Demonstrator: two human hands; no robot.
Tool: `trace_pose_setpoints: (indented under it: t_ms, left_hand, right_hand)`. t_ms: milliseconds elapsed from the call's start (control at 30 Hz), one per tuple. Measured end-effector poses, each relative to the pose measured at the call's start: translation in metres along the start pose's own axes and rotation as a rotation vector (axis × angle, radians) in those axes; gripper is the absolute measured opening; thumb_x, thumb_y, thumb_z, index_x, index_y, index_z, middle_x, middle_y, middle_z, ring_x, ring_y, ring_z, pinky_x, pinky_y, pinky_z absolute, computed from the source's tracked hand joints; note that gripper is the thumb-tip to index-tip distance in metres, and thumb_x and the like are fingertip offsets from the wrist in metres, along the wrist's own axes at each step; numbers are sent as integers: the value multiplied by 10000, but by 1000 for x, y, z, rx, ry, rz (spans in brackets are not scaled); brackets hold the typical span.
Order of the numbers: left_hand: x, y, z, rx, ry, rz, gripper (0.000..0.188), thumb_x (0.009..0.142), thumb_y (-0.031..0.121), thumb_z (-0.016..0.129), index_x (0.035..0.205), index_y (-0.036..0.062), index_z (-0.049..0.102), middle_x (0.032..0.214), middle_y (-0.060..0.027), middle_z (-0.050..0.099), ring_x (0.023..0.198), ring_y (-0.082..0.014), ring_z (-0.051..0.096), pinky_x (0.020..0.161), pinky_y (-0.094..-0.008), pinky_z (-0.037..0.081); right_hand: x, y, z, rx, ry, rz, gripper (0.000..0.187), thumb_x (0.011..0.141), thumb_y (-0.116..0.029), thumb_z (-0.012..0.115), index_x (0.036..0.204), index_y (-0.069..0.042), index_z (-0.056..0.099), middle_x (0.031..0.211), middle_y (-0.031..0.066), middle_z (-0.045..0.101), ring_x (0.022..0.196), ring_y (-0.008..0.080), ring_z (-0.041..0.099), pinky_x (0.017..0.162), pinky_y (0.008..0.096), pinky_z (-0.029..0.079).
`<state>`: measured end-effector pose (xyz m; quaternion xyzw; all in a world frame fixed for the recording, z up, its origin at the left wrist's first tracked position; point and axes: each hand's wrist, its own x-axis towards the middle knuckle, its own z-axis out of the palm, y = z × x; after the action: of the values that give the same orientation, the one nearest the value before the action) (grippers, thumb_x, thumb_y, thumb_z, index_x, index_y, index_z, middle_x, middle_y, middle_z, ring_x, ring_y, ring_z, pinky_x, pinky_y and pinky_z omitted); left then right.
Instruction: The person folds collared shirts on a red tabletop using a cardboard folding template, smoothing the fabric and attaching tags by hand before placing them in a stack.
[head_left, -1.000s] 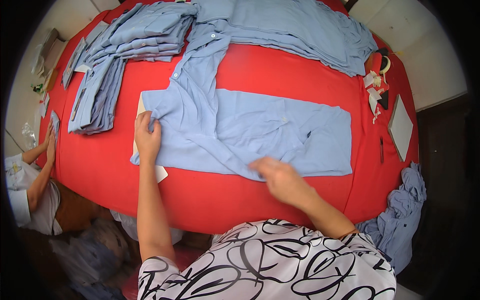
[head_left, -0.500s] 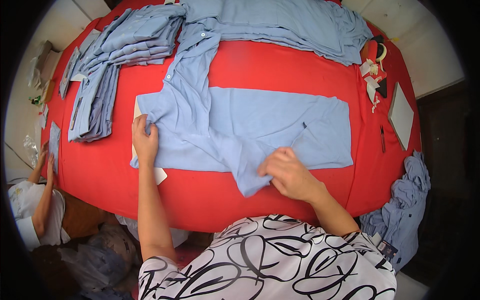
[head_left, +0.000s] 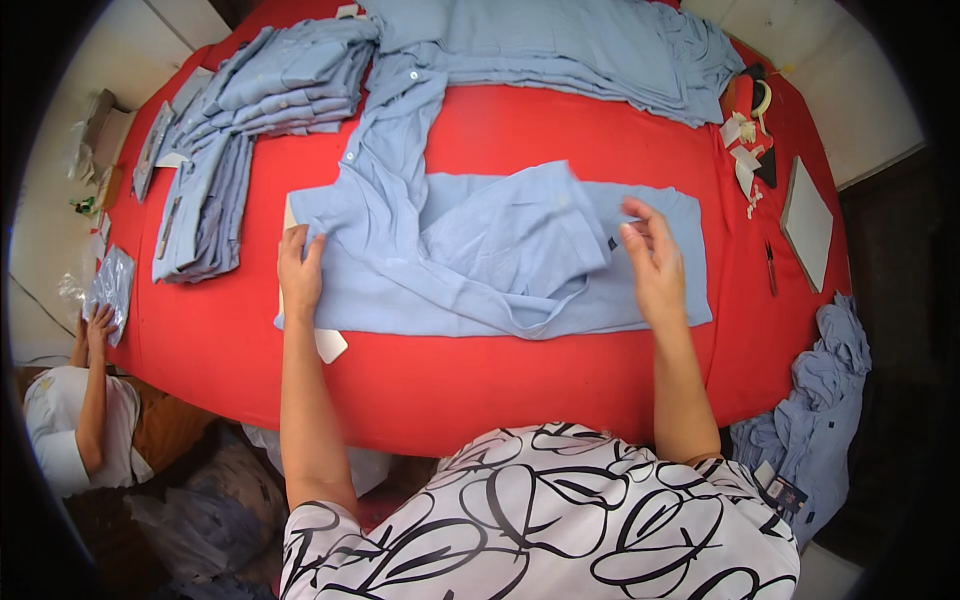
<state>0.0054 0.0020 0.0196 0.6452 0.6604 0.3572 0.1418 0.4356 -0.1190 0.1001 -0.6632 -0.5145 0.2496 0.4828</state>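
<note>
Light-blue shirt (head_left: 480, 260) lies spread across the near half of the red table (head_left: 430, 390), its collar and button placket running away toward the far edge. The left hand (head_left: 299, 272) lies flat and open on the shirt's left edge, fingers spread, pinning the soft cloth to the table above a white card (head_left: 331, 345) that peeks out beneath. The right hand (head_left: 652, 262) is open with loose fingers, resting on the right part of the shirt just beside a folded-over flap; it grips nothing that I can make out. Half a second ago that hand was at the near hem; now the cloth is turned over toward the middle and the hand sits farther right. The fabric is thin and creased. Beyond, a stack of folded blue shirts (head_left: 270, 90) sits far left, and a spread pile of blue shirts (head_left: 600, 50) fills the far side.
</note>
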Motion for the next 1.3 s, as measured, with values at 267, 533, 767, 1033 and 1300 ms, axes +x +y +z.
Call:
trace_pose_setpoints:
  t_ms: [267,533,767,1033,1300]
  left_hand:
    - [68,61,23,336,-194,9,410,857,383,691,876,-25,666,924,-214,652,880,-347,623,812,-394,475]
    - [-4,103,-74,-933,-278,83,229,820,166,727,820,73,517,791,33,484,760,-84,469,732,-251,393]
    - [-137,86,-130,-369,-949,-266,239,807,109,743,985,15,613,917,-38,647,874,-120,615,773,-283,485]
    - [-131,137,-28,-69,-230,265,354,822,186,725,1130,35,639,1045,-138,617,976,-293,580,854,-392,467]
    - [-150,127,4,-259,-286,119,474,824,184,749,1245,39,586,1135,-116,577,977,-266,577,867,-358,470]
  right_hand:
    - [10,64,-27,-694,-114,-221,213,797,-3,663,1004,-56,659,1150,114,590,1050,328,518,934,404,423]
    - [-37,4,-108,-212,-225,-54,134,755,-34,705,860,-1,627,905,102,626,908,204,609,807,320,468]
    - [-55,0,-148,-189,-642,207,261,805,-184,706,952,31,694,885,117,681,829,175,633,773,296,474]
    - [40,33,55,-273,-194,-284,328,913,-221,625,1153,3,631,956,102,653,881,224,614,799,324,478]
    - [5,-27,67,-191,-349,-554,247,762,-106,727,949,-21,590,902,110,615,798,296,560,719,373,447]
